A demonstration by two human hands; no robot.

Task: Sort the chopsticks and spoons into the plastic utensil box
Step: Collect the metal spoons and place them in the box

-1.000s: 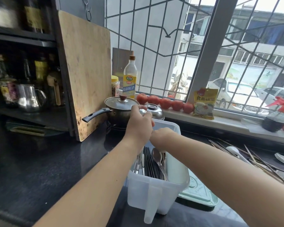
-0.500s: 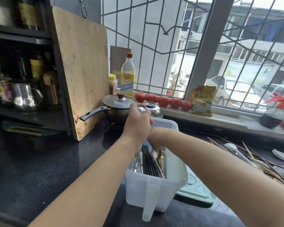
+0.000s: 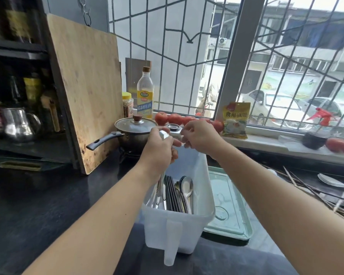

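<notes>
A translucent white plastic utensil box [image 3: 177,225] stands on the dark counter in front of me. It holds dark chopsticks [image 3: 172,195] and metal spoons [image 3: 187,187]. My left hand [image 3: 159,151] is closed around a bundle of metal utensils [image 3: 161,181], held upright over the box's far left part, with their lower ends inside it. My right hand [image 3: 202,137] is level with the left, above the box's far rim. Its fingertips pinch at the bundle's upper ends. What exactly they grip is partly hidden.
A green lid [image 3: 228,205] lies right of the box. Loose chopsticks [image 3: 306,193] and spoons [image 3: 334,182] are scattered at the far right. A lidded pot [image 3: 135,129], a leaning cutting board [image 3: 87,86], tomatoes [image 3: 175,118] and a bottle [image 3: 145,94] stand behind.
My right hand has lifted out of the box, leaving a spoon inside, and come up to the utensil tops in my left hand. The left hand stayed over the box.
</notes>
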